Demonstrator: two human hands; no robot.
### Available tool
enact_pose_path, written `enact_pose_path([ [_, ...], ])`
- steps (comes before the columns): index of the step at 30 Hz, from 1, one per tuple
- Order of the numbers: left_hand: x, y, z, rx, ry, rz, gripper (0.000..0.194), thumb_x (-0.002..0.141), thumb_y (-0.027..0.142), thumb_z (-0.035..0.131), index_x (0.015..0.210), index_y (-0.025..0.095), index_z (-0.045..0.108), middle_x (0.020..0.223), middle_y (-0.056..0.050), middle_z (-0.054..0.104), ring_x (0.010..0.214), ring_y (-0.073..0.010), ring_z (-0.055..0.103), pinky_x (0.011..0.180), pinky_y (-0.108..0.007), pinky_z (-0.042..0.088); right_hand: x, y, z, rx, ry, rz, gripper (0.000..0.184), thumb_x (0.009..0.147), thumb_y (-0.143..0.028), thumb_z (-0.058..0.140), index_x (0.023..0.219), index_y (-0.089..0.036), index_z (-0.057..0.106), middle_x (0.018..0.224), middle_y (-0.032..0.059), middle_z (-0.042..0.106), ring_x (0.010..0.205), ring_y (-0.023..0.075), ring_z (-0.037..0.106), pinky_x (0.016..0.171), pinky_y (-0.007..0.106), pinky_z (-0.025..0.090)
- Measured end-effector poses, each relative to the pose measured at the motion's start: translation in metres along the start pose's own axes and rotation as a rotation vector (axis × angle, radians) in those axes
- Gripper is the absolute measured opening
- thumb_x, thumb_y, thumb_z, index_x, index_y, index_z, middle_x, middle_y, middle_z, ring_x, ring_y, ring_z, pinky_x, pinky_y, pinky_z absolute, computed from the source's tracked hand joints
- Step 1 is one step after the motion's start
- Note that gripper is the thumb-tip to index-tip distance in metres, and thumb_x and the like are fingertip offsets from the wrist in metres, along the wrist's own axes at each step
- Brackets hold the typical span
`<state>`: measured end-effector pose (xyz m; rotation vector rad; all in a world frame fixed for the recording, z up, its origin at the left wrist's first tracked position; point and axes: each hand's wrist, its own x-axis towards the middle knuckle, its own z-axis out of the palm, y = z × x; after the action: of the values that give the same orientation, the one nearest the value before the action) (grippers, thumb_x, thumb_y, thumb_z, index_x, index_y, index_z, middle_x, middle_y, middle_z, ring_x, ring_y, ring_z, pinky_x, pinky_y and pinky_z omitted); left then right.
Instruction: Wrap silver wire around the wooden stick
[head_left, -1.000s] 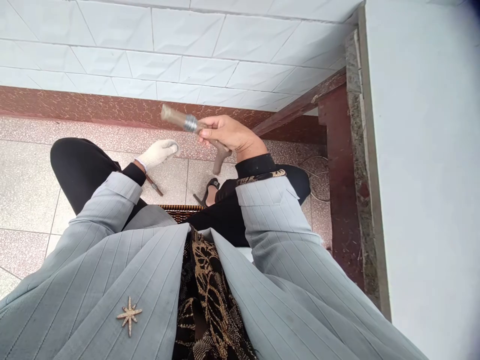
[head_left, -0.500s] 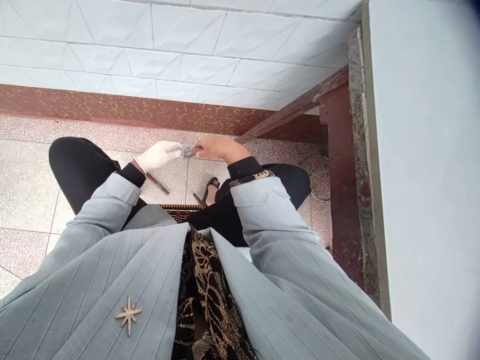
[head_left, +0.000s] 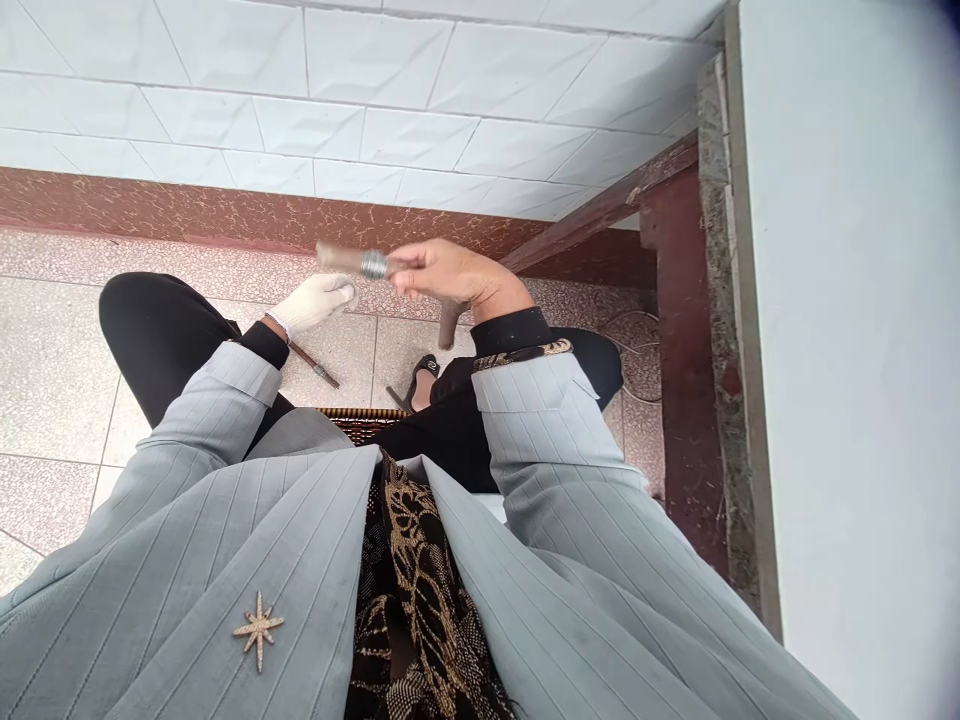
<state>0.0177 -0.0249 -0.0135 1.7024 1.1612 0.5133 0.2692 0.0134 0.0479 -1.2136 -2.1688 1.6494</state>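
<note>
My right hand [head_left: 450,275], bare, is closed around a brown stick-like tool [head_left: 341,260] with a silver band wound near my fingers. Its pale left end is blurred, and a brown end comes out below my wrist. My left hand [head_left: 313,303], in a white knit glove, is just below the tool's left part, apart from it. The gloved fingers are pinched together; a pale bit shows at the tips, too small to name. On the floor beneath the left cuff lies a thin brown stick [head_left: 315,366] with bands near its end.
A white tiled wall [head_left: 375,60] with a brown base strip [head_left: 247,215] stands ahead. Dark red wooden boards [head_left: 682,360] and a white surface [head_left: 855,320] are at the right. A woven edge [head_left: 360,425] and a black shoe [head_left: 421,378] show between my legs.
My right hand has risen and moved right, lifting the banded tool away from the left hand. The tool's left end now shows. My left hand has shifted slightly left.
</note>
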Motion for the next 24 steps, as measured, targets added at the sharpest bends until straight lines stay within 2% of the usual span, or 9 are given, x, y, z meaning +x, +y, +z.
enact_pose_path([
  [2, -0.001, 0.003, 0.004, -0.027, -0.034, -0.05, 0.022, 0.096, 0.026, 0.048, 0.082, 0.018, 0.063, 0.063, 0.003, 0.049, 0.053, -0.0106, 0.04, 0.056, -0.028, 0.032, 0.004, 0.004, 0.0, 0.065, 0.254, 0.017, 0.03, 0.099, -0.049, 0.07, 0.109, -0.02, 0.068, 0.08, 0.0022, 0.062, 0.068, 0.0151, 0.054, 0.066, 0.027, 0.047],
  [4, -0.004, 0.009, 0.009, -0.036, -0.101, -0.093, 0.02, 0.095, 0.026, 0.051, 0.081, 0.018, 0.062, 0.062, 0.003, 0.048, 0.052, -0.0104, 0.04, 0.056, -0.028, 0.032, 0.011, 0.011, 0.001, 0.104, 0.413, 0.055, 0.033, 0.102, -0.053, 0.066, 0.109, -0.021, 0.065, 0.079, 0.0024, 0.059, 0.066, 0.0155, 0.053, 0.066, 0.028, 0.049],
  [6, -0.006, 0.015, 0.012, -0.013, -0.172, -0.077, 0.018, 0.094, 0.028, 0.055, 0.081, 0.018, 0.062, 0.062, 0.004, 0.049, 0.053, -0.0103, 0.042, 0.057, -0.027, 0.033, 0.016, 0.018, 0.001, 0.052, 0.494, 0.112, 0.031, 0.104, -0.05, 0.064, 0.112, -0.02, 0.065, 0.082, 0.0034, 0.06, 0.069, 0.0168, 0.056, 0.068, 0.029, 0.05],
  [9, -0.008, 0.018, 0.013, 0.012, -0.219, 0.002, 0.019, 0.092, 0.031, 0.057, 0.081, 0.018, 0.063, 0.063, 0.004, 0.049, 0.056, -0.0104, 0.042, 0.059, -0.027, 0.034, 0.02, 0.022, 0.003, -0.239, 0.523, 0.236, 0.023, 0.101, -0.033, 0.067, 0.117, -0.016, 0.069, 0.096, 0.0097, 0.068, 0.087, 0.0233, 0.064, 0.08, 0.035, 0.052],
  [13, -0.009, 0.017, 0.008, -0.018, -0.251, 0.063, 0.023, 0.092, 0.036, 0.056, 0.085, 0.017, 0.067, 0.064, 0.003, 0.05, 0.057, -0.0105, 0.042, 0.06, -0.027, 0.034, 0.02, 0.016, 0.01, -0.578, 0.394, 0.364, 0.03, 0.1, -0.027, 0.065, 0.125, -0.013, 0.074, 0.12, 0.018, 0.073, 0.11, 0.0336, 0.066, 0.092, 0.042, 0.049],
  [17, -0.01, 0.017, 0.002, -0.028, -0.188, 0.067, 0.024, 0.091, 0.037, 0.057, 0.086, 0.017, 0.069, 0.066, 0.002, 0.054, 0.058, -0.0107, 0.043, 0.061, -0.027, 0.035, 0.021, 0.013, 0.016, -0.705, 0.205, 0.364, 0.036, 0.1, -0.028, 0.063, 0.13, -0.012, 0.073, 0.126, 0.0203, 0.072, 0.112, 0.0343, 0.066, 0.085, 0.039, 0.047],
  [21, -0.01, 0.018, -0.003, 0.004, -0.071, 0.087, 0.023, 0.09, 0.031, 0.052, 0.081, 0.016, 0.068, 0.068, 0.001, 0.056, 0.061, -0.0111, 0.045, 0.062, -0.027, 0.036, 0.022, 0.018, 0.019, -0.761, -0.113, 0.273, 0.021, 0.096, -0.026, 0.067, 0.111, -0.016, 0.079, 0.106, 0.0126, 0.075, 0.093, 0.0253, 0.066, 0.073, 0.033, 0.041],
  [24, -0.008, 0.018, -0.005, 0.04, 0.042, 0.071, 0.02, 0.089, 0.027, 0.051, 0.08, 0.016, 0.066, 0.07, 0.0, 0.058, 0.066, -0.0123, 0.048, 0.065, -0.028, 0.038, 0.023, 0.022, 0.018, -0.604, -0.358, 0.243, 0.017, 0.093, -0.025, 0.07, 0.105, -0.019, 0.08, 0.085, 0.0046, 0.072, 0.075, 0.018, 0.062, 0.069, 0.03, 0.04],
])
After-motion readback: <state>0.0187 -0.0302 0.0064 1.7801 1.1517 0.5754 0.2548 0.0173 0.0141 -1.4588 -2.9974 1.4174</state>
